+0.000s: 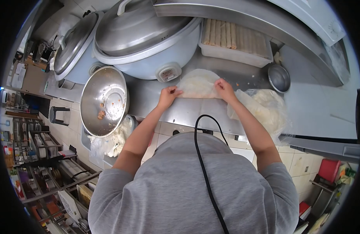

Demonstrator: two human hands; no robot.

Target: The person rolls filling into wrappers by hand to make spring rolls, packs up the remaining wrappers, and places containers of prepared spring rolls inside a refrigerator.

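A thin, pale round wrapper (pixel 199 84) lies on the steel counter (pixel 156 109), its near edge folded over something faintly orange inside. My left hand (pixel 169 96) pinches the left end of that fold. At the right end, my right hand (pixel 223 88) has its fingers closed on the same wrapper. Just right of my right forearm sits a clear plastic bag (pixel 265 109) with more pale sheets. To the left, a large steel bowl (pixel 106 99) stands tilted, with a few bits of orange-brown filling on its inner wall.
Two large lidded cookers (pixel 148 62) stand at the back left. Behind the wrapper, a white plastic tub (pixel 236 55) holds rows of thin rolls. A small metal bowl (pixel 279 78) is at the right. Below the big bowl lies crumpled pale material (pixel 116 142).
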